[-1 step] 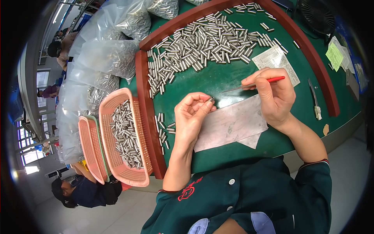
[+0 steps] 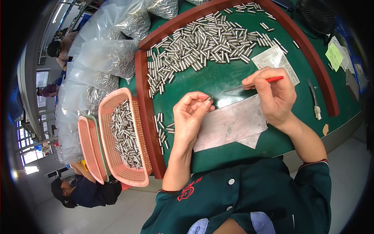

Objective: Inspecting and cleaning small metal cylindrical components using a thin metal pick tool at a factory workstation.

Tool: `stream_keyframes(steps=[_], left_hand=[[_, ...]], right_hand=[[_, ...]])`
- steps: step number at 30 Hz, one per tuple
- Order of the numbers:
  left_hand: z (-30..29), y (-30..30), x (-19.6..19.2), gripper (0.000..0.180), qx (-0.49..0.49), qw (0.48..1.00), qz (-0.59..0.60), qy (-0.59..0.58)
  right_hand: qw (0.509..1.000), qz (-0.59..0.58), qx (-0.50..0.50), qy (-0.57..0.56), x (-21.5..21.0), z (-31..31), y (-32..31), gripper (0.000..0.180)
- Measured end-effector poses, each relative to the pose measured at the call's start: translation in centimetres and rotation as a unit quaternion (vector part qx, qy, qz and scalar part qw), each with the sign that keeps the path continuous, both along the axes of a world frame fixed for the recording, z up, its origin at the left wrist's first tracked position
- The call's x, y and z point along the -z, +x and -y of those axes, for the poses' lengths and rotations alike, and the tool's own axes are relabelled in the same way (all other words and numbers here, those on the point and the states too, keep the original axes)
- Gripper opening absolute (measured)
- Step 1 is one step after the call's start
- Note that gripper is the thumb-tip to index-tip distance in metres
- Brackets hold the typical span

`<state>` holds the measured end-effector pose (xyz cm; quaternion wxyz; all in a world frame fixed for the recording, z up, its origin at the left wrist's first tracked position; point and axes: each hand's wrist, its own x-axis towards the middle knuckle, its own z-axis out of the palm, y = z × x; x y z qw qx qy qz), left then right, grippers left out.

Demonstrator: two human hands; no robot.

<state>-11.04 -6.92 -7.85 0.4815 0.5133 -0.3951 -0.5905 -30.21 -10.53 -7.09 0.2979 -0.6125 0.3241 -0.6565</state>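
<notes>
The left hand [image 2: 191, 117] is curled up, and its fingertips pinch one small shiny metal tube [image 2: 209, 99] over the middle of the green tabletop [image 2: 218, 78]. The right hand [image 2: 274, 95] is closed around a thin pointed tool with a red handle [image 2: 255, 85], held like a pencil, and the sharp tip points at the little tube.

The tip is very near the fingers, so I think a slip could poke them. The tube is tiny and smooth, so it could pop out of the pinch and roll off toward the near edge of the tabletop. If an arm bumps the big heap of shiny metal tubes [image 2: 202, 45] near the far edge, they could scatter.

Under both hands lies a flat grey sheet [image 2: 230, 124]. A few loose tubes [image 2: 163, 130] lie by the left edge, just inside the brown raised wooden rim [image 2: 146, 117]. Outside that rim sits a pink plastic basket full of tubes [image 2: 124, 136], with more pink baskets [image 2: 89, 148] stacked beside it.

Past the left far corner are clear plastic bags stuffed with tubes [image 2: 105, 50]. A white paper slip with small print [image 2: 274, 60] lies beyond the right hand. A small green note [image 2: 334, 55] sits outside the rim by the right edge, close to a black fan [image 2: 317, 15] in the far right corner.
</notes>
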Motion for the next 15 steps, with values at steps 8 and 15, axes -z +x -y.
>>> stream_keyframes(steps=[8,15], left_hand=[[0.0,0.3,0.1,0.012,-0.017,1.0,-0.005,-0.011],[0.0,0.2,0.2,0.012,-0.013,1.0,-0.014,-0.018]], right_hand=[[0.984,-0.116,-0.07,0.117,-1.9,1.6,-1.8,0.016],[0.938,-0.104,-0.143,0.297,-1.4,2.6,-2.7,0.018]])
